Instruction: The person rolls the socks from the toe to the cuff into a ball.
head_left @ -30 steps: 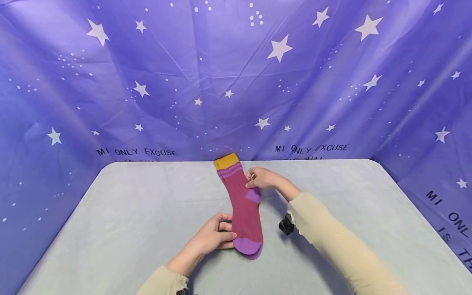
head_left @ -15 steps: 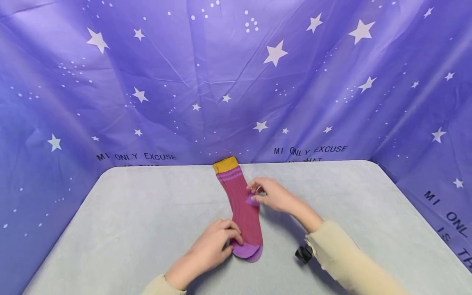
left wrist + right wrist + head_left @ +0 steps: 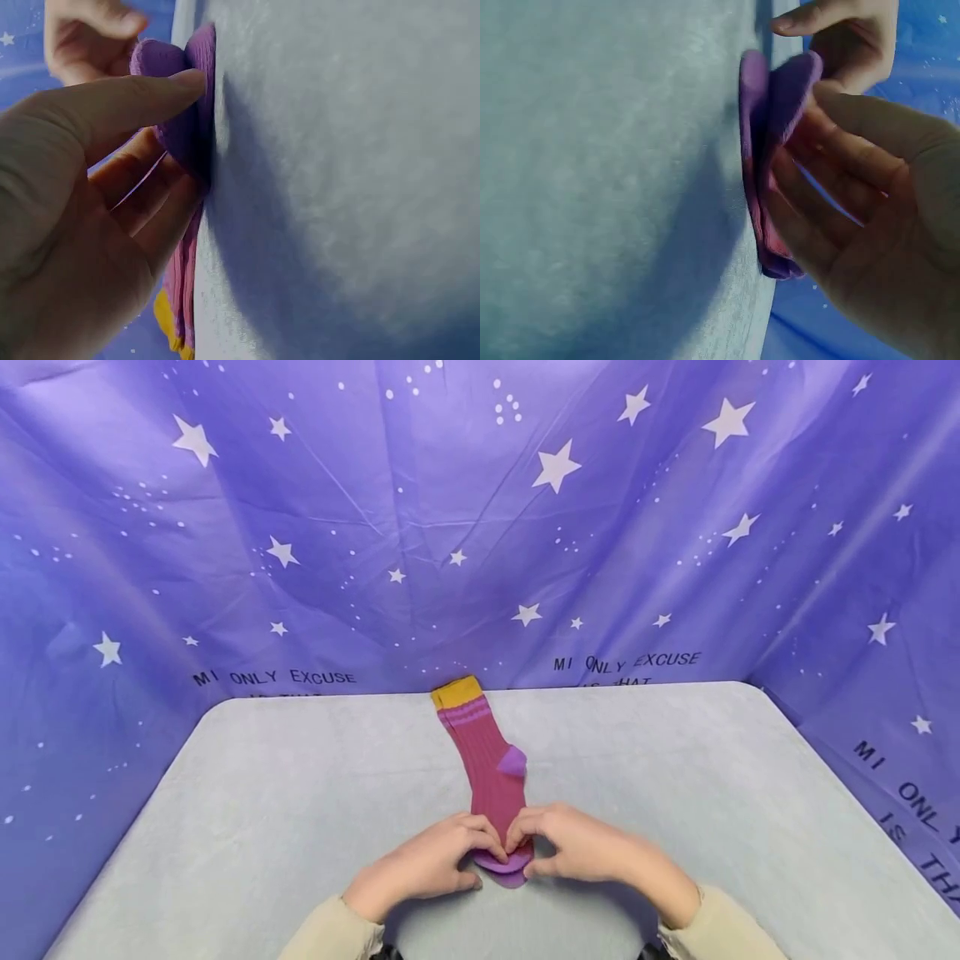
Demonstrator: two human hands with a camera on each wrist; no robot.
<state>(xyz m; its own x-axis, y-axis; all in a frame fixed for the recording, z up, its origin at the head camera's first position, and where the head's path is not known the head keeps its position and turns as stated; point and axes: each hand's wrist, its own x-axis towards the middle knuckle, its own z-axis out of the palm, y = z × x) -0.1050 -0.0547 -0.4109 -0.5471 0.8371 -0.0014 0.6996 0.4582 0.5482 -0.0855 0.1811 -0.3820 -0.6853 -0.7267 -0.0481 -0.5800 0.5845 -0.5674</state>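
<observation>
A pair of crimson socks (image 3: 491, 785) with purple toes and heel and mustard cuffs lies stacked on the table, toes toward me. My left hand (image 3: 435, 856) and right hand (image 3: 577, 847) meet over the toe end, their fingertips touching the upper sock. Left thumb and fingers stand apart, the thumb beside the toe. Right fingers are bent on the upper face, and the thumb is close to the toe edge. Both wrist views show the upper sock's purple toe (image 3: 157, 56) raised from the lower toe (image 3: 754, 75). Neither thumb visibly pinches the fabric.
The pale grey table (image 3: 315, 777) stretches to both sides of the socks. Behind it hangs a purple curtain (image 3: 337, 543) printed with stars and lettering. The mustard cuffs (image 3: 457, 693) reach the table's back edge.
My right hand has moved from the heel down to the toe end, uncovering the purple heel. The left hand has gone from the sock's left side onto its top near the toe.
</observation>
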